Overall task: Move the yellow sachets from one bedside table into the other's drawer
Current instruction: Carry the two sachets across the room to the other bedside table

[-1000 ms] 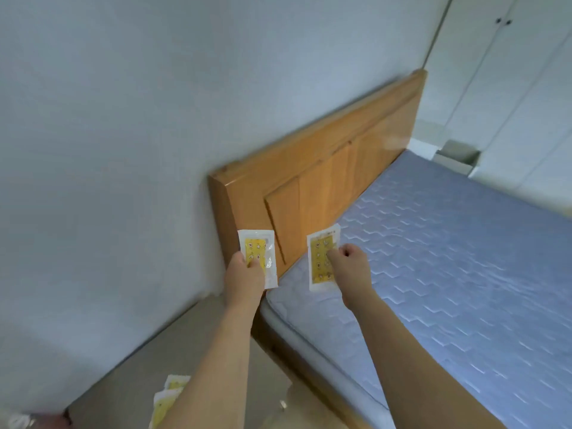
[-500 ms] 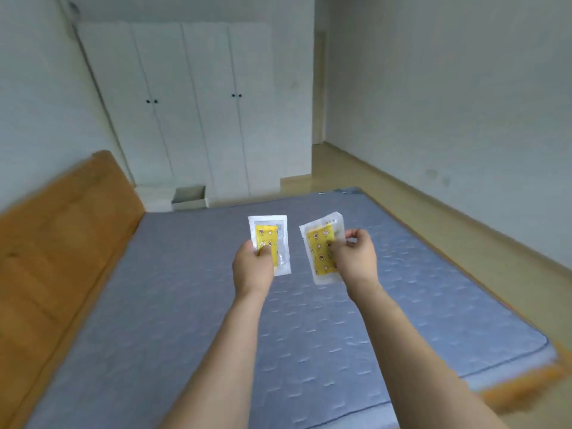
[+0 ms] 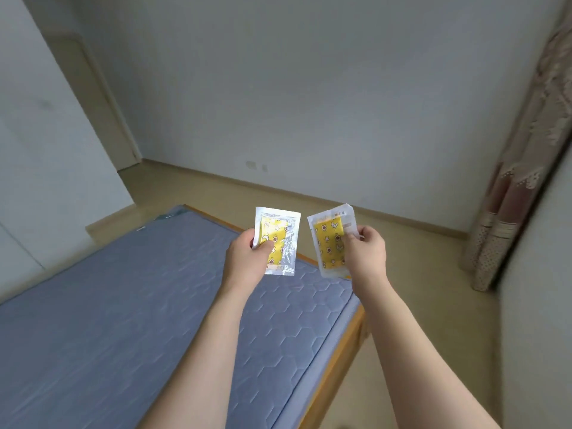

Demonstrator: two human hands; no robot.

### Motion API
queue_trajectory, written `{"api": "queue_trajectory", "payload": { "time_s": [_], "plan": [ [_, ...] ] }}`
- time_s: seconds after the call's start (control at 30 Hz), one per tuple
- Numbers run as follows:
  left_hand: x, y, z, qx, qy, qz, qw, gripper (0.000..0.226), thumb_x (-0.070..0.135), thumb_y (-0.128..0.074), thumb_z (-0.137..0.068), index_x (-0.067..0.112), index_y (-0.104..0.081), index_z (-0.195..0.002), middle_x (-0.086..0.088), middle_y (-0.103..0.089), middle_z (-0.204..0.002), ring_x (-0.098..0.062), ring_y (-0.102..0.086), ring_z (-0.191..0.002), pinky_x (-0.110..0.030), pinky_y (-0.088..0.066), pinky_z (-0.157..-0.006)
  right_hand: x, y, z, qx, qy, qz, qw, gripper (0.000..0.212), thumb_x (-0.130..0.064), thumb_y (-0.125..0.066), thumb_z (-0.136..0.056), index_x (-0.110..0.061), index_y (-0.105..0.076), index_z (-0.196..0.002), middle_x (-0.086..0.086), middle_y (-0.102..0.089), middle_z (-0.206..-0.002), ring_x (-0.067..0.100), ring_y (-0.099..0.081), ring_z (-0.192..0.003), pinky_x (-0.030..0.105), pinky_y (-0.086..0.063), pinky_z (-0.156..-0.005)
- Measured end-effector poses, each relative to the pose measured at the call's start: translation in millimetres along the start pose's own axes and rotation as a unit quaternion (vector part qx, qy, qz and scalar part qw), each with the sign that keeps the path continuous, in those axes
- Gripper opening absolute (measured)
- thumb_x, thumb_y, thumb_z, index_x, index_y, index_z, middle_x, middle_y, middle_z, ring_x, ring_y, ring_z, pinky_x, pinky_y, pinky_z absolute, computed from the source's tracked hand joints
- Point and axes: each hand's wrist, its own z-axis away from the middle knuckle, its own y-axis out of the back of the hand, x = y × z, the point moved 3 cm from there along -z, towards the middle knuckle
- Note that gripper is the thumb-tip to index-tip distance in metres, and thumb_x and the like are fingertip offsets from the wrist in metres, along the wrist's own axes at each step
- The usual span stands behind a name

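Note:
Both arms reach out in front of me over the foot corner of the bed. My left hand (image 3: 246,263) grips a yellow sachet (image 3: 280,236) in a clear wrapper, held upright. My right hand (image 3: 366,253) pinches a second yellow sachet (image 3: 329,243) by its right edge, tilted slightly left. The two sachets hang side by side, a small gap between them. Neither bedside table nor any drawer is in view.
A blue quilted mattress (image 3: 123,305) on a wooden bed frame (image 3: 343,351) fills the lower left. Beige floor (image 3: 418,274) runs along the bed's right side to a grey wall. A patterned curtain (image 3: 513,196) hangs at the right. A doorway (image 3: 102,113) opens at the back left.
My view has swung right, from the headboard, past the wardrobe, to the bed's foot corner and far wall. Both hands have kept hold of their sachets throughout.

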Motion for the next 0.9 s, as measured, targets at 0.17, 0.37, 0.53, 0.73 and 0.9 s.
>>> {"api": "queue_trajectory", "payload": {
  "time_s": [0.17,0.37,0.53,0.73,0.9],
  "plan": [
    [6.6,-105.0,-119.0,-0.055,0.005,0.029,0.998,0.019,0.023,-0.059,-0.082,0.005,-0.061,-0.088,-0.013,-0.057,-0.074,-0.017,-0.045,-0.063,-0.029,-0.037,-0.061,2.3,-2.7,-141.7,0.013,-0.004,0.003,1.0,0.014,-0.02,-0.049,-0.095,-0.013,-0.062,-0.092,-0.001,-0.063,-0.081,0.017,-0.056,-0.072,0.03,-0.046,-0.065],
    [65.4,-214.8,-260.0,-0.072,0.017,0.085,0.994,0.024,0.015,-0.059,-0.085,0.001,-0.043,-0.075,-0.001,-0.033,-0.064,-0.017,-0.028,-0.058,-0.02,-0.028,-0.05,-39.4,18.0,-302.1,0.057,0.012,0.042,0.997,0.017,-0.024,-0.05,-0.097,-0.018,-0.056,-0.082,-0.005,-0.06,-0.076,0.015,-0.055,-0.068,0.026,-0.042,-0.058],
    [119.6,-306.0,-346.8,-0.132,-0.008,0.108,0.985,0.029,0.022,-0.06,-0.078,-0.004,-0.051,-0.085,-0.004,-0.04,-0.072,-0.017,-0.033,-0.067,-0.025,-0.029,-0.064,-57.5,56.7,-412.2,0.117,0.015,0.032,0.992,0.013,-0.021,-0.05,-0.095,-0.016,-0.058,-0.087,-0.003,-0.062,-0.081,0.02,-0.058,-0.074,0.03,-0.046,-0.065],
    [139.7,-409.5,-436.0,-0.128,-0.019,0.106,0.986,0.029,0.021,-0.06,-0.077,-0.005,-0.049,-0.083,-0.003,-0.039,-0.072,-0.016,-0.032,-0.067,-0.03,-0.027,-0.067,-41.8,73.1,-536.7,0.121,-0.003,0.008,0.993,0.012,-0.019,-0.05,-0.094,-0.014,-0.059,-0.087,0.0,-0.063,-0.082,0.019,-0.055,-0.073,0.03,-0.045,-0.066],
    [147.0,-482.1,-527.7,-0.094,-0.015,0.109,0.989,0.027,0.017,-0.061,-0.081,-0.004,-0.044,-0.078,-0.005,-0.033,-0.071,-0.018,-0.028,-0.066,-0.03,-0.024,-0.066,-33.9,69.3,-665.7,0.091,-0.013,0.017,0.996,0.015,-0.011,-0.046,-0.089,-0.01,-0.061,-0.09,0.004,-0.065,-0.083,0.023,-0.059,-0.074,0.031,-0.047,-0.066]
  ]
}}
